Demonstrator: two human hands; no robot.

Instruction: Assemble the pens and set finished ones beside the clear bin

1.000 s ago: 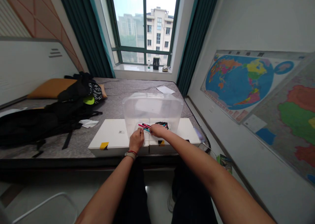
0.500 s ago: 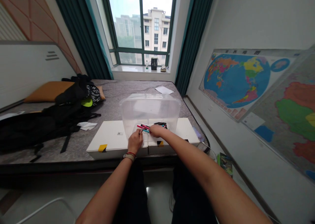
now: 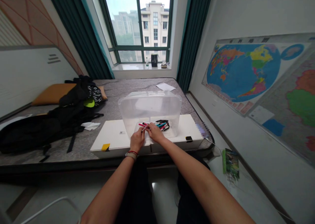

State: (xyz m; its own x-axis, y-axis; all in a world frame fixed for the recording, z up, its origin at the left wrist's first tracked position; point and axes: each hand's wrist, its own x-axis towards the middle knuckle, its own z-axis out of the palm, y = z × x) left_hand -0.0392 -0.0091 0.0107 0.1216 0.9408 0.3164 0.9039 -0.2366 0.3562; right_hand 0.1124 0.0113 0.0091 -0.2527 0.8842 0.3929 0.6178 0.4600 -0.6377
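Before bin (image 3: 150, 109): left hand (image 3: 137, 139) pinching one pen (image 3: 144, 128), right hand (image 3: 155, 133) closed on it; sorting pens (image 3: 161, 124), probably uncapping next.

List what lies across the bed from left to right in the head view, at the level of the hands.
Black bag → yellow sticker → left hand → right hand → loose pens → black sticker → booklet on the floor.
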